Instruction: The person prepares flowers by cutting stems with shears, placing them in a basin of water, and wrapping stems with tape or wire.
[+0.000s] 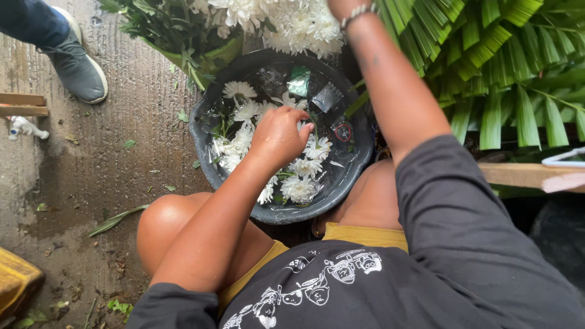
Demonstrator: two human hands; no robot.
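**One basin, about a dozen blooms**

One round dark plastic basin (210, 161) sits on wet concrete between the person's knees, holding roughly a dozen cut white chrysanthemum heads (298, 187) in water. The left hand (280, 135) reaches down, fingers curled onto the blooms; whether it grips one I cannot tell. The right hand is raised out of frame.

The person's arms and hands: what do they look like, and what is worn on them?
Both arms are bare below short dark grey sleeves of a T-shirt printed with white cartoon figures. The left hand wears no glove or ring that shows. The right hand is cut off by the top edge; its wrist carries a beaded bracelet, and small dark marks show on the forearm.
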